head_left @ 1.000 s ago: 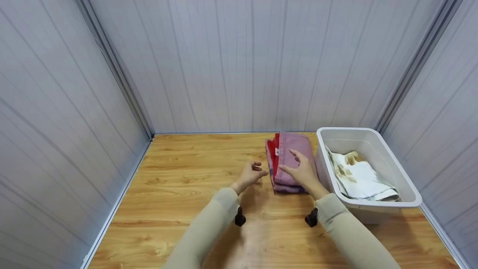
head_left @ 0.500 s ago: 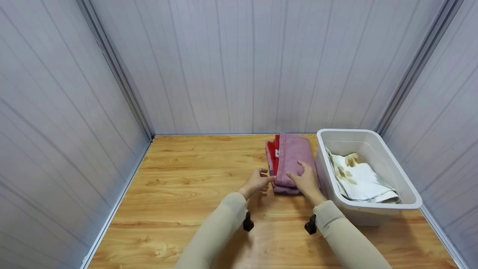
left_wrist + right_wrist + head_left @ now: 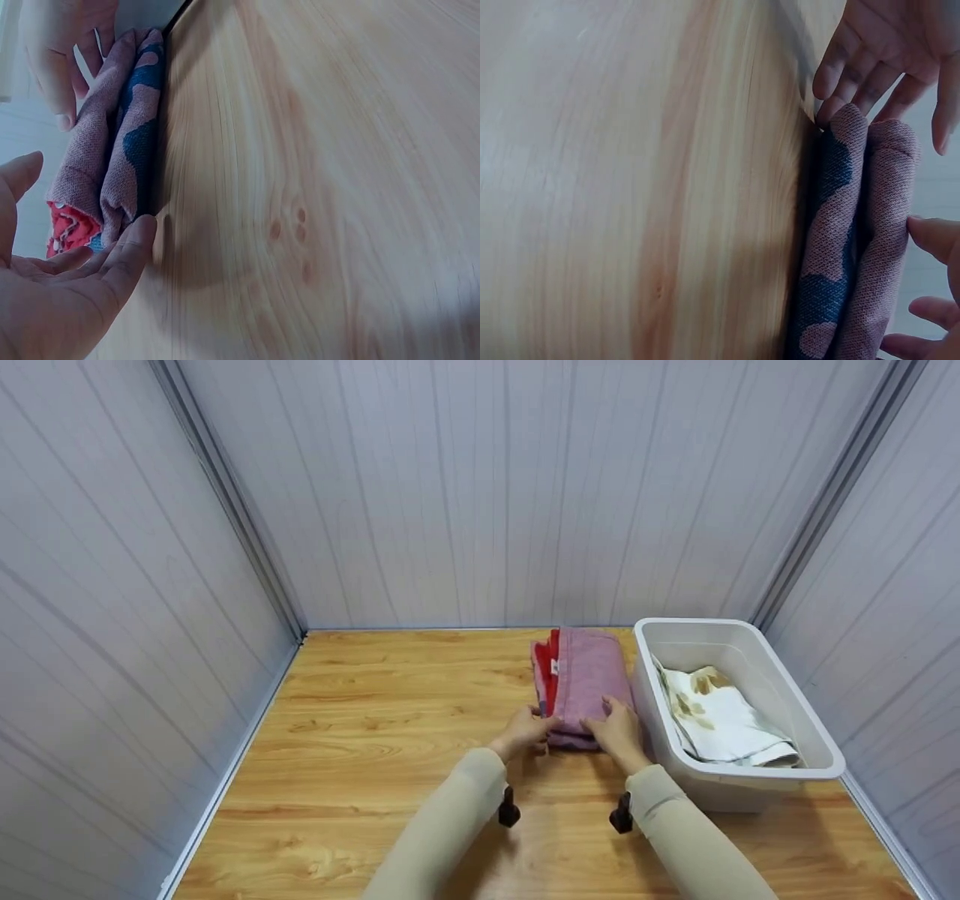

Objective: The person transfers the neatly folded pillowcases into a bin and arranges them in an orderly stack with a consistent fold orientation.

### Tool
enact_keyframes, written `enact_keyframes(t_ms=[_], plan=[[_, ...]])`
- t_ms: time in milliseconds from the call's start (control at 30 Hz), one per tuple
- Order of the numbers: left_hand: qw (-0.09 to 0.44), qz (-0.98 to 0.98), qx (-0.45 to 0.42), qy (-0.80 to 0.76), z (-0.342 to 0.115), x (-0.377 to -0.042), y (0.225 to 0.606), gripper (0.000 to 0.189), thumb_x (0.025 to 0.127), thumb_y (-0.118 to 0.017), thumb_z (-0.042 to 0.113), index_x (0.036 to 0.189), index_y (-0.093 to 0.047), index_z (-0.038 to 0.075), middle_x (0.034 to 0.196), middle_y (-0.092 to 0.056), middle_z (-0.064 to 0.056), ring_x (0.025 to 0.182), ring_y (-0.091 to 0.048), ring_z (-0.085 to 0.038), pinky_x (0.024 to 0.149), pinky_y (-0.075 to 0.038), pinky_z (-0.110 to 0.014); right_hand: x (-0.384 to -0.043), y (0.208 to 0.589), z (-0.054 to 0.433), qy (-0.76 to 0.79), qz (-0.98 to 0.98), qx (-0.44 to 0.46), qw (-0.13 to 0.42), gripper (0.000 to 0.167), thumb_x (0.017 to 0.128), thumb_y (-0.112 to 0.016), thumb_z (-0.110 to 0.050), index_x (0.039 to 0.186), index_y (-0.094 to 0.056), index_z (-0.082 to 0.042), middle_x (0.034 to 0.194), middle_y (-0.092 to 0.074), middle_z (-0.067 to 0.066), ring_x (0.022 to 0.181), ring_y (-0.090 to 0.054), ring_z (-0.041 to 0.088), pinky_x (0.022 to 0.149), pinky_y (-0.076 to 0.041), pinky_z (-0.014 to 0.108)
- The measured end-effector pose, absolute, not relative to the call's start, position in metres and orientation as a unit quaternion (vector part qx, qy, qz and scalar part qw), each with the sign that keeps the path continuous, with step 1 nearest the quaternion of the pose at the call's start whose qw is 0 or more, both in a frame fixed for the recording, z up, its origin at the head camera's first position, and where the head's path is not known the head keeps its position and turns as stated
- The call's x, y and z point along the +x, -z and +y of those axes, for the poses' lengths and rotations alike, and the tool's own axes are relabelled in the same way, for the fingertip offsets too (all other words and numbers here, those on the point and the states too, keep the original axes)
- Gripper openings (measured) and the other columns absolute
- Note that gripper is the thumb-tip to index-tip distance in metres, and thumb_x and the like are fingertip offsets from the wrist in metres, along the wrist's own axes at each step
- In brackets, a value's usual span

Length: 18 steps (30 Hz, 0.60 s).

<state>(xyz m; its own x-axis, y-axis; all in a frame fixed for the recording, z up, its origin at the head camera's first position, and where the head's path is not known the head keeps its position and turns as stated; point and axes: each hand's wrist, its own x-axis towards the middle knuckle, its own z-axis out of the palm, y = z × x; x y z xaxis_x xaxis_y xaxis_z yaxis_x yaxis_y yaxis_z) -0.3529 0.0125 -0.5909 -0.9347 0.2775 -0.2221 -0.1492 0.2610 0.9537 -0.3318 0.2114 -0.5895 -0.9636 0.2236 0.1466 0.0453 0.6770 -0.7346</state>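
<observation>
A folded towel [image 3: 592,667], pink with red inner layers and a small white tag, lies beside the white bin. Blue patches show along its near edge in both wrist views. At its near left corner is my left hand [image 3: 523,730], fingertips at the red end of the towel [image 3: 84,165] and thumb apart in the left wrist view. My right hand [image 3: 621,735] is at the near right corner. In the right wrist view the right hand's [image 3: 892,41] extended fingers are at the towel's end, thumb held off. Neither hand visibly pinches the cloth.
The white plastic bin [image 3: 802,694] stands close on the right, holding folded white cloth [image 3: 720,720] with brown floral print. Pale panel walls [image 3: 465,495] enclose the wooden surface [image 3: 375,750] at the back and both sides.
Both hands have come down to the towel's near corners. The left moved right, and the right moved back toward the near edge. The towel has stayed in place.
</observation>
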Motion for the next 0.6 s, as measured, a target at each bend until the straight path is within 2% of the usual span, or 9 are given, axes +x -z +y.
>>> enact_keyframes(t_ms=[100, 233, 367, 467, 600], plan=[[0.179, 0.771, 0.029, -0.61, 0.016, -0.353, 0.592, 0.049, 0.104, -0.07, 0.031, 0.132, -0.058, -0.007, 0.113, -0.065, -0.012, 0.098, -0.066, -0.022, 0.09, -0.063, -0.041, -0.331, 0.591, 0.211, -0.376, -0.916, -0.079, 0.118, 0.068, 0.086, -0.085, -0.02, 0.142, -0.062, 0.012, 0.139, -0.067, 0.034, 0.133, -0.062, 0.053, 0.114, -0.048, 0.065], [0.181, 0.759, 0.013, -0.625, 0.02, -0.355, 0.593, 0.043, 0.104, -0.068, 0.032, 0.127, -0.061, -0.004, 0.101, -0.064, -0.007, 0.087, -0.067, -0.021, 0.087, -0.065, -0.046, -0.33, 0.594, 0.212, -0.356, -0.924, -0.082, 0.112, 0.067, 0.087, -0.086, -0.023, 0.14, -0.065, 0.01, 0.14, -0.067, 0.033, 0.131, -0.063, 0.054, 0.113, -0.049, 0.066], [0.181, 0.755, 0.001, -0.63, 0.024, -0.357, 0.593, 0.031, 0.105, -0.068, 0.031, 0.114, -0.064, 0.002, 0.086, -0.06, 0.0, 0.072, -0.061, -0.016, 0.074, -0.061, -0.038, -0.337, 0.605, 0.216, -0.353, -0.927, -0.071, 0.108, 0.066, 0.086, -0.085, -0.023, 0.139, -0.065, 0.011, 0.139, -0.067, 0.035, 0.129, -0.064, 0.055, 0.111, -0.051, 0.065], [0.189, 0.749, -0.014, -0.634, 0.025, -0.357, 0.592, 0.022, 0.105, -0.068, 0.029, 0.099, -0.062, 0.009, 0.078, -0.057, 0.002, 0.067, -0.057, -0.014, 0.069, -0.056, -0.035, -0.35, 0.625, 0.223, -0.349, -0.928, -0.058, 0.115, 0.067, 0.084, -0.085, -0.025, 0.137, -0.065, 0.012, 0.136, -0.068, 0.035, 0.125, -0.066, 0.056, 0.108, -0.052, 0.066], [0.19, 0.756, -0.032, -0.626, 0.027, -0.356, 0.591, 0.024, 0.105, -0.068, 0.023, 0.085, -0.058, 0.014, 0.07, -0.054, 0.003, 0.064, -0.054, -0.012, 0.065, -0.053, -0.033, -0.348, 0.624, 0.222, -0.351, -0.929, -0.053, 0.106, 0.066, 0.085, -0.086, -0.025, 0.135, -0.066, 0.013, 0.134, -0.069, 0.036, 0.124, -0.066, 0.056, 0.108, -0.053, 0.063]])
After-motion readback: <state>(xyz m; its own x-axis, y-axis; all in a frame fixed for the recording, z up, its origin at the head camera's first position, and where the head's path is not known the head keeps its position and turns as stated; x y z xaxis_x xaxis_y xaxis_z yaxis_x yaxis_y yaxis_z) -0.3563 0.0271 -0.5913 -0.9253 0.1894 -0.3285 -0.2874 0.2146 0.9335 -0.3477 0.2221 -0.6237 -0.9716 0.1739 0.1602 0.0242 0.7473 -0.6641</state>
